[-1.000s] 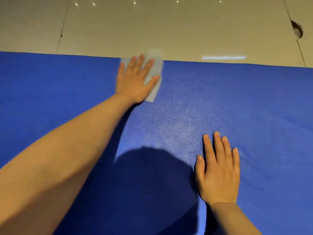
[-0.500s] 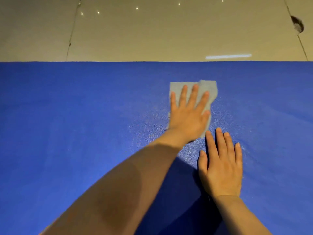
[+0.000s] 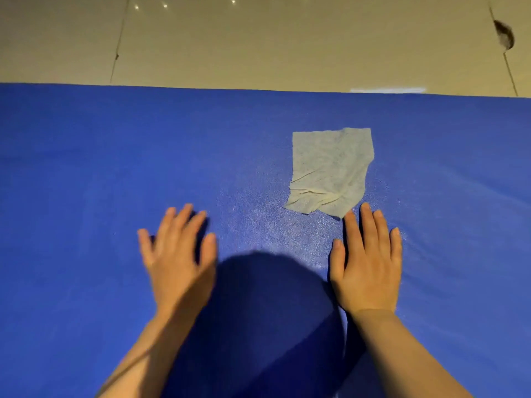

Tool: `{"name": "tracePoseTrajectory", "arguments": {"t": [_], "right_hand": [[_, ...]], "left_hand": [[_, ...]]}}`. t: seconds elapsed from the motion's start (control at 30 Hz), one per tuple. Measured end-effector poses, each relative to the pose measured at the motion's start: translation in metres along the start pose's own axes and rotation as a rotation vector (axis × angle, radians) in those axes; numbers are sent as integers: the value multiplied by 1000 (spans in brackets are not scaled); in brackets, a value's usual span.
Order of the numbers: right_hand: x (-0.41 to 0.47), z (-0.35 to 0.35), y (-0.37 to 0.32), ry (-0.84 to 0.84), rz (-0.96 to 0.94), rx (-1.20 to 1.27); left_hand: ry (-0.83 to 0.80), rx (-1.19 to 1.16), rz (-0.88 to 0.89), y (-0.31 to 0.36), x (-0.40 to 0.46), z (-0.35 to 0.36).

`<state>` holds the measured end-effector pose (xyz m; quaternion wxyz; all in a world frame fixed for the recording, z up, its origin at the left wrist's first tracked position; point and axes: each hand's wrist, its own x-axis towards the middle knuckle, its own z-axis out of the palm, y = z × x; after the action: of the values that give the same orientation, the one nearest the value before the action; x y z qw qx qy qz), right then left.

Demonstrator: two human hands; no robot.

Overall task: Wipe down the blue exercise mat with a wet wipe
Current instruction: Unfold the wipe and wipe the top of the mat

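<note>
A: What are the fingers doing?

B: The right hand [image 3: 366, 265] is lying flat, palm down, on the blue mat [image 3: 86, 168]. Its fingers [image 3: 367, 225] are extended, only slightly parted, and gripping nothing. The tips of the index and middle fingers are sitting just beside the near right corner of the wet wipe [image 3: 330, 170]; I cannot tell whether they are touching it.

A: And the other hand?

B: The left hand [image 3: 179, 259] is showing blurred, palm down over the mat, with its fingers [image 3: 184, 222] spread and empty. Whether it is pressing on the mat or hovering just above it, I cannot tell.

A: Where is the wipe lying?

B: It is lying loose on the mat, beyond the right hand and well apart from the left one. Its far part is lying smooth, while its near edge is bunching into creases.

A: How is the mat looking around it?

B: A faint sheen is showing on the surface between the hands and around the wipe. A dark rounded shadow [image 3: 267, 311] is falling on the mat between the two forearms.

A: And farther out?

B: The mat is stretching across the whole width of the view, and its far edge is meeting a pale tiled floor [image 3: 287, 47] that is reflecting small lights.
</note>
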<state>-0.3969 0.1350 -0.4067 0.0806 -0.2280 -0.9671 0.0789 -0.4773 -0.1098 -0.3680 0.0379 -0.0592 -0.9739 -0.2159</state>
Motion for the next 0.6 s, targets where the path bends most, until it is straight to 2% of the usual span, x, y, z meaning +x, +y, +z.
{"name": "tracePoseTrajectory", "arguments": {"t": [0.07, 0.13, 0.33, 0.43, 0.5, 0.6], "right_hand": [[1, -1, 1, -6, -4, 7], [0, -1, 1, -18, -5, 12], [0, -5, 0, -77, 7, 85], [-2, -19, 1, -77, 150, 426], [6, -34, -1, 1, 275, 581], [53, -45, -23, 78, 172, 420]], "left_hand": [[-44, 108, -165, -31, -3, -9], [-70, 182, -239, -45, -4, -4], [-47, 221, -245, -51, -8, 5], [-6, 225, -236, -53, -8, 8], [13, 230, -233, -54, -8, 11], [20, 217, -229, -56, -8, 12]]}}
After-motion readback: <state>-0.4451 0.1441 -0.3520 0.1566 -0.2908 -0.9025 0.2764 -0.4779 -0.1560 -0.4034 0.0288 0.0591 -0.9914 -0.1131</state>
